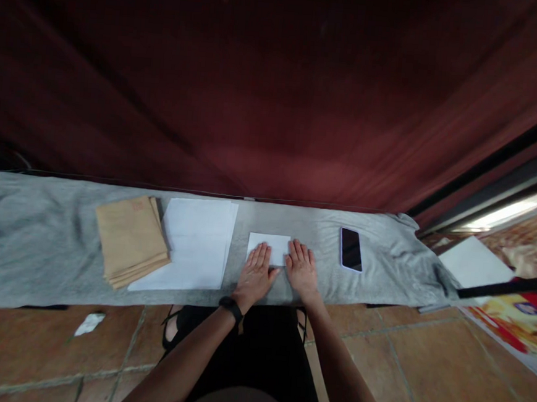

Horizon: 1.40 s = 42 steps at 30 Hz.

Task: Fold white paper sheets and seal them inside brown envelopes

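A small white folded-looking paper [269,241] lies flat on the grey cloth in front of me. My left hand [256,273] rests flat on its lower left part, fingers stretched forward, with a black band on the wrist. My right hand [301,270] lies palm down at the paper's right edge, fingers extended. Left of it is a stack of larger white sheets [200,239]. A pile of brown envelopes [130,236] overlaps the left side of those sheets.
A phone [351,249] in a light purple case lies to the right on the grey cloth [399,254]. Behind the narrow surface hangs a dark red curtain [276,102]. A colourful printed bag [519,320] is at the far right, and a white scrap [89,324] is on the tiled floor.
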Each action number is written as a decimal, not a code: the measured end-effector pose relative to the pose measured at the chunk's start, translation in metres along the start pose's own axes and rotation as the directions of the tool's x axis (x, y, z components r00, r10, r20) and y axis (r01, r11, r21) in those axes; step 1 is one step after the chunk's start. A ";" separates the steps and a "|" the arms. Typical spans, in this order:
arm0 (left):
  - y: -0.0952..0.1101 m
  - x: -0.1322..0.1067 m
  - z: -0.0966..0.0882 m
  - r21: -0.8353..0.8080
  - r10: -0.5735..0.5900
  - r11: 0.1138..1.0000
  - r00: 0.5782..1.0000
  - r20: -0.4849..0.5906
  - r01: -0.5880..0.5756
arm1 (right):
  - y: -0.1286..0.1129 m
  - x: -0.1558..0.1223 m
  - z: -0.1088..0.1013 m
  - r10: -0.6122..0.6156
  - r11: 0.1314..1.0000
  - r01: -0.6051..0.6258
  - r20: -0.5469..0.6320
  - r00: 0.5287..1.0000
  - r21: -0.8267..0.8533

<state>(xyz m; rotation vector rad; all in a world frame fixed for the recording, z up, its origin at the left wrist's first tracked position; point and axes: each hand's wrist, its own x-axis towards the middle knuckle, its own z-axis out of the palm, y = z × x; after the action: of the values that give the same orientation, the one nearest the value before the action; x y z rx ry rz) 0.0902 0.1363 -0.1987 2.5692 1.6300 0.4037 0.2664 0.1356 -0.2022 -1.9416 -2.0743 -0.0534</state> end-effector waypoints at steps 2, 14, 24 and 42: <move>-0.011 -0.003 -0.003 0.014 -0.041 0.999 0.999 -0.016 0.041 | -0.001 0.000 0.000 0.007 1.000 -0.007 -0.005 1.000 0.007; -0.025 -0.009 -0.018 0.103 -0.073 0.992 0.997 0.003 0.072 | 0.000 -0.001 0.000 0.008 0.999 -0.006 -0.042 0.999 0.043; 0.017 0.020 -0.019 0.111 0.096 0.986 0.968 0.232 -0.124 | 0.006 -0.002 0.000 0.034 0.988 -0.018 -0.101 0.994 0.152; 0.011 0.045 -0.070 -0.387 -0.277 0.888 0.961 -0.019 0.248 | 0.012 -0.006 -0.003 0.208 0.839 -0.095 -0.155 0.966 0.536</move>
<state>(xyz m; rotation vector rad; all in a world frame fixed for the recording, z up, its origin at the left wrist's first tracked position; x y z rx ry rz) 0.1003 0.1666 -0.1209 2.0410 1.6927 0.7193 0.2791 0.1297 -0.2028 -1.6643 -1.5765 0.3045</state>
